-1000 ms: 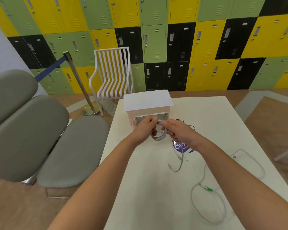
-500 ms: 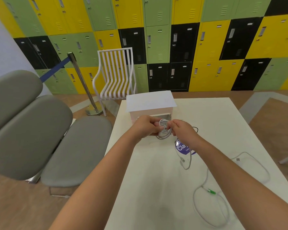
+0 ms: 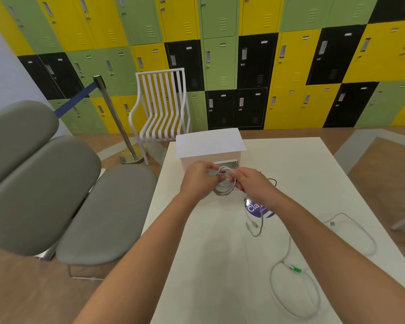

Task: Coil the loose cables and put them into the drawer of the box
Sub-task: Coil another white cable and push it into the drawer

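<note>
White cable (image 3: 223,188), partly wound into a small bundle of loops, held up in the air just in front of the box (image 3: 209,145), near the table's far-left part. Several turns visible; the lower loops hang free below the fingers.

Left hand (image 3: 200,177) grips the bundle from the left, fingers curled round the gathered turns. Right hand (image 3: 249,183) pinches the strand at the bundle's right side; a loose tail (image 3: 256,224) drops from under that hand and ends in a plug dangling just over the tabletop, past a round purple sticker (image 3: 255,209).

Drawer (image 3: 227,163) at the box front looks pulled out a little, directly behind the hands; inside mostly hidden by them, contents not readable.

Step in hand, by my reading: winding of the first cable, not finished, since the tail is unwound.

Next move likely calls for the right hand to feed the remaining tail round the bundle while the left keeps the loops pinned, then lower the coil into the drawer. The loops look springy; they may splay if the left grip loosens.

Outward: a second cable with a green connector (image 3: 295,268) sprawls in wide loops toward the table's near-right corner, untouched. A thin black cable (image 3: 272,181) lies beside the box, right of the hands. Table (image 3: 313,174) white.

Beyond the table: white slatted chair, grey padded seats, coloured lockers.
</note>
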